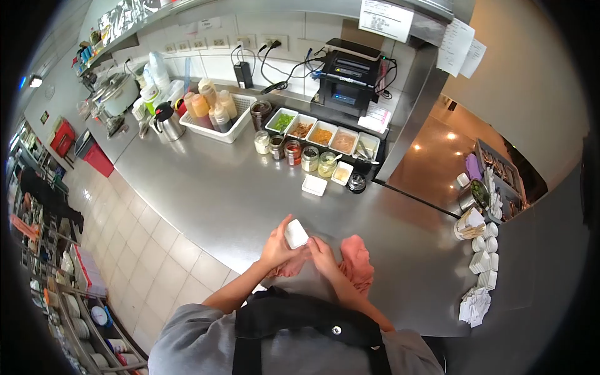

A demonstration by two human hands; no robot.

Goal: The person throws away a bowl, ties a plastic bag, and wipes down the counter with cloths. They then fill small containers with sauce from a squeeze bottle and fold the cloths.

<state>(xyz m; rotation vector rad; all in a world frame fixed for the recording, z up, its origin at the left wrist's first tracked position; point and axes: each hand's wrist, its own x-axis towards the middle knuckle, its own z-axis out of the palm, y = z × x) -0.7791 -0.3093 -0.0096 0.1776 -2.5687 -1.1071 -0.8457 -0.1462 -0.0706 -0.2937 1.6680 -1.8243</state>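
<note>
My left hand (278, 248) is closed around a small white square dish (296, 234), tilted above the counter close to my body. At the dish's lower right edge, my right hand (322, 256) has its fingers bent together. A pink cloth (357, 261) lies bunched beside my right wrist, and more pink cloth (289, 267) shows below and between the hands. The cloth seems to reach my right fingertips, though the exact grip is partly hidden. Another white square dish (314, 185) rests farther off on the counter.
Condiment jars (293, 152) and a row of filled white containers (322, 136) stand at the back, below a black printer (350, 81). A white basket (220, 128) holds squeeze bottles. Stacked white dishes (481, 262) line the right side of the steel counter (212, 194).
</note>
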